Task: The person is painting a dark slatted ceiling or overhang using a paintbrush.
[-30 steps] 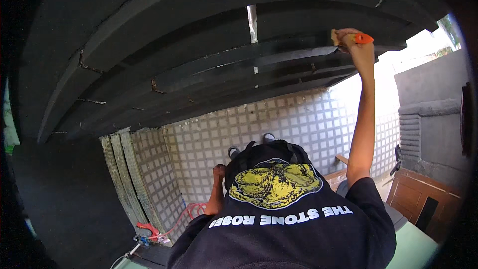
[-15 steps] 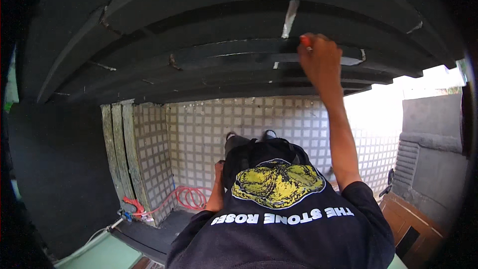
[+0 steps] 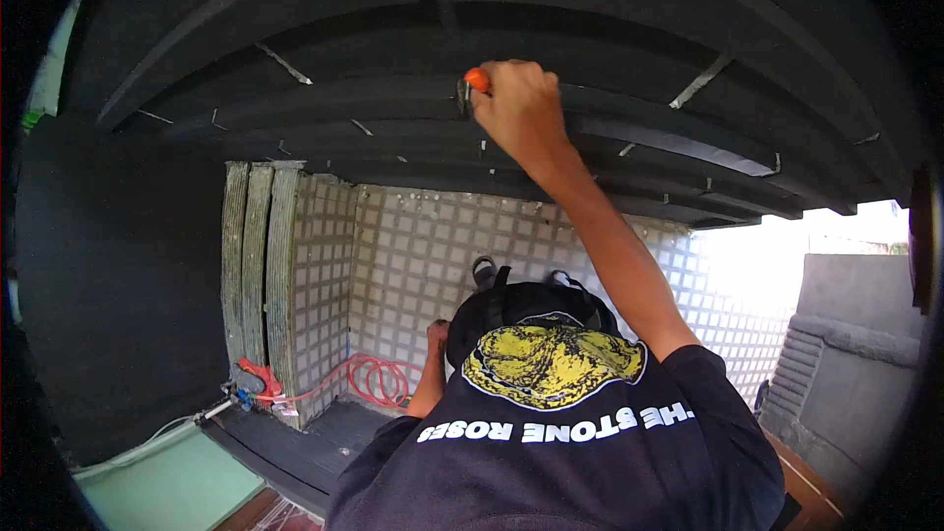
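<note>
Most of the black beams (image 3: pixel 383 98) look coated; several pale streaks (image 3: pixel 701 82) seem left. Right hand (image 3: pixel 521 103) grasps an orange-handled brush (image 3: pixel 477 80); left hand's (image 3: pixel 439 332) state I cannot tell.

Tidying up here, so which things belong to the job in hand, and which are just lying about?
In use:
- orange-handled tool, in the right hand
- black ridged surface beside it

Lying about:
- coiled pink hose
- red item near it, kind unclear
</note>
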`<state>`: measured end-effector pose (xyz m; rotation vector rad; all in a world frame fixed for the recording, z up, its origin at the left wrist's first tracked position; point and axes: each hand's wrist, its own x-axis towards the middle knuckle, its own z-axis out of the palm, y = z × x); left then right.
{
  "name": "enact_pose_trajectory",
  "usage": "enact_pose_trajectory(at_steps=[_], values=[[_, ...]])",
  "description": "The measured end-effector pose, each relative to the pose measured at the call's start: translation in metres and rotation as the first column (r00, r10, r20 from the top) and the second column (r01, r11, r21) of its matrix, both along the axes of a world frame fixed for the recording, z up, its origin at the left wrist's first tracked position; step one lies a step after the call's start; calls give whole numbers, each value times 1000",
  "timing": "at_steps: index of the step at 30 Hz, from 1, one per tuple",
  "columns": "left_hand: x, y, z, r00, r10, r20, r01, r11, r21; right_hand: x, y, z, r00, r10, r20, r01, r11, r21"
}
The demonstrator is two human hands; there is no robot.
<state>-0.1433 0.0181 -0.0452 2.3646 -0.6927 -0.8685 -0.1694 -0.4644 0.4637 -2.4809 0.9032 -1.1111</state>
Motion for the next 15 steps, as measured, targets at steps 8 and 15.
enact_pose_trajectory(at_steps=[8,15], values=[[50,9,34,933,-332,142,305,935,180,49,11,-3,1000,20,-12,-18,986,168],[84,11,36,970,-235,60,220,958,186,-60,2,24,973,-167,161,100,929,357]])
